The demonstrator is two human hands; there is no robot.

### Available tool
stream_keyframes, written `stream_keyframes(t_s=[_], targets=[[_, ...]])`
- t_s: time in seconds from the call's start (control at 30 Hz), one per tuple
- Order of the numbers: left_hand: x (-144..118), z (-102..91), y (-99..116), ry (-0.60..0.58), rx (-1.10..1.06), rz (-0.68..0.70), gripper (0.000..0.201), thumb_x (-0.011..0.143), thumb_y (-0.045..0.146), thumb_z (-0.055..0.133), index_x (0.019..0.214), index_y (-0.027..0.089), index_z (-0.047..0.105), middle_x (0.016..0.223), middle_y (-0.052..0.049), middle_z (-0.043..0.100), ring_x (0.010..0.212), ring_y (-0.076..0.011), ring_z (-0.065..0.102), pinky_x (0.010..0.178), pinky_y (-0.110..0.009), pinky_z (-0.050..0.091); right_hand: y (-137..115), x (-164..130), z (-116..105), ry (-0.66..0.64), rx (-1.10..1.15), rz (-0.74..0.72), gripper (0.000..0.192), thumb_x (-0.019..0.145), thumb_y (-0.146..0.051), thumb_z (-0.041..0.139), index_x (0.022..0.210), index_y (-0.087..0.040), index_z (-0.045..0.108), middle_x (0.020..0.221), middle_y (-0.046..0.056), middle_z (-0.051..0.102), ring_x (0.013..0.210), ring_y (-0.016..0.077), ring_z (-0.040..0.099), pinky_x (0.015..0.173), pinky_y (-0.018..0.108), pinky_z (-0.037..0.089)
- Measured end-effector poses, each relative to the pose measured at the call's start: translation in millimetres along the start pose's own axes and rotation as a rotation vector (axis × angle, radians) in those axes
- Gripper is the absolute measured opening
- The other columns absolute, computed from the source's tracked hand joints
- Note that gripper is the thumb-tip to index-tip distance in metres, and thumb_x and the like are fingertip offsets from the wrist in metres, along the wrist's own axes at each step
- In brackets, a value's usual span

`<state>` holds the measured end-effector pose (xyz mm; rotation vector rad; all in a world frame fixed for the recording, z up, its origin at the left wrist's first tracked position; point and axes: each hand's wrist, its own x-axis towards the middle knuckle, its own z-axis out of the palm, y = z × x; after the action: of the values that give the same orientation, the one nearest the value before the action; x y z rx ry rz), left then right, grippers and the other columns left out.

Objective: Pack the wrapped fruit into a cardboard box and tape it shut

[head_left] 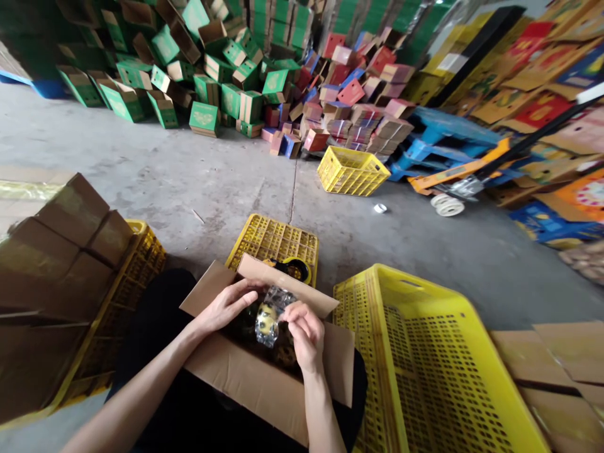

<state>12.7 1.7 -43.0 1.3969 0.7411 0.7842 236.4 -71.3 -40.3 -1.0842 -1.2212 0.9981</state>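
An open cardboard box [264,377] rests on my lap with its flaps spread outward. Over its opening is a clear plastic-wrapped pack [268,324] with something yellowish and dark spots inside; I cannot make out its kind. My right hand [304,330] pinches the pack's right edge between thumb and fingers. On the other side, my left hand [231,305] reaches over the box's left rim, fingers stretched out and close to the plastic. Dark and brownish contents lie deeper in the box, mostly hidden. Just beyond the far flap, a black and yellow tape dispenser [297,269] lies on an upturned yellow crate [278,242].
A large yellow crate [425,302] stands at my right, beside closed cartons [557,358]. At left, a yellow crate [141,251] holds brown cartons [61,264]. Farther off are another yellow crate [352,173], an orange pallet jack [462,176], blue pallets [434,135] and heaped green boxes [205,119].
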Motion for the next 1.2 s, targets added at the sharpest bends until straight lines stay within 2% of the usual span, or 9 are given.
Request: stream_keyframes(t_s=[0.13,0.27,0.4,0.63,0.73,0.87,0.97,1.07,1.2], targets=[[0,0.2,3,-0.206,0.058,-0.114,0.056,0.103,0.061,0.055,0.140,0.020,0.062,0.127,-0.012,0.073,0.109,-0.0292,0.072,0.088,-0.037,0.059,4,-1,-1,0.071,0.060,-0.004,0.031,0.087,-0.053,0.064,0.075,-0.025,0.057,0.083,0.005,0.060,0.081,0.0239,0.061,0.078,0.041,0.056],[0,1.7,1,-0.316,-0.005,-0.135,0.057,0.094,0.052,0.073,0.139,0.019,0.060,0.120,-0.010,0.074,0.110,-0.0281,0.071,0.093,-0.037,0.056,5,-1,-2,-0.031,0.058,-0.014,0.029,0.092,-0.051,0.062,0.079,-0.025,0.064,0.086,0.007,0.065,0.087,0.0261,0.065,0.083,0.043,0.056],[2,2.9,-2,-0.211,-0.081,-0.061,0.063,0.088,0.045,0.083,0.139,0.019,0.057,0.128,-0.012,0.068,0.119,-0.0292,0.065,0.102,-0.041,0.052,5,-2,-4,-0.132,0.038,-0.010,0.028,0.096,-0.047,0.062,0.082,-0.024,0.070,0.088,0.008,0.069,0.092,0.0277,0.068,0.088,0.044,0.056],[2,3.7,-2,-0.129,-0.122,-0.025,0.061,0.083,0.045,0.087,0.131,0.021,0.059,0.133,-0.012,0.063,0.122,-0.0306,0.062,0.107,-0.044,0.048,15,0,-1,0.292,-0.070,0.095,0.040,0.094,-0.053,0.067,0.118,-0.022,0.068,0.105,0.010,0.073,0.077,0.0208,0.069,0.066,0.034,0.061],[2,4.9,-7,-0.080,-0.137,-0.010,0.062,0.079,0.045,0.091,0.126,0.021,0.059,0.127,-0.010,0.063,0.116,-0.0283,0.062,0.102,-0.041,0.048,16,0,2,0.197,-0.082,0.165,0.049,0.091,-0.053,0.072,0.128,-0.022,0.068,0.113,0.012,0.076,0.084,0.0239,0.073,0.063,0.032,0.061],[1,5.0,-11,-0.002,-0.090,0.001,0.057,0.078,0.041,0.092,0.119,0.021,0.058,0.117,-0.007,0.063,0.106,-0.0233,0.062,0.094,-0.034,0.049,10,2,2,0.195,-0.097,0.180,0.034,0.091,-0.052,0.073,0.105,-0.021,0.076,0.102,0.009,0.079,0.092,0.0263,0.076,0.084,0.038,0.064],[0,3.2,-11,-0.024,-0.044,0.001,0.052,0.080,0.039,0.090,0.119,0.021,0.060,0.115,-0.005,0.064,0.102,-0.0217,0.062,0.091,-0.032,0.049,7,3,-1,0.246,-0.093,0.191,0.034,0.089,-0.054,0.074,0.097,-0.021,0.074,0.094,0.008,0.079,0.088,0.0261,0.076,0.082,0.038,0.065],[1,0.2,-11,-0.066,0.020,0.058,0.046,0.084,0.038,0.087,0.122,0.022,0.066,0.124,-0.007,0.064,0.114,-0.0260,0.062,0.101,-0.037,0.047,5,3,-1,0.231,-0.066,0.236,0.037,0.089,-0.056,0.074,0.103,-0.022,0.072,0.102,0.009,0.080,0.094,0.0282,0.077,0.082,0.039,0.065],[1,-2.5,-13,-0.096,0.057,0.071,0.046,0.088,0.036,0.083,0.131,0.027,0.068,0.135,-0.008,0.061,0.127,-0.0292,0.059,0.111,-0.042,0.042,4,6,4,0.118,0.044,0.287,0.043,0.084,-0.053,0.080,0.114,-0.024,0.070,0.121,0.011,0.078,0.116,0.0312,0.074,0.100,0.044,0.061]])
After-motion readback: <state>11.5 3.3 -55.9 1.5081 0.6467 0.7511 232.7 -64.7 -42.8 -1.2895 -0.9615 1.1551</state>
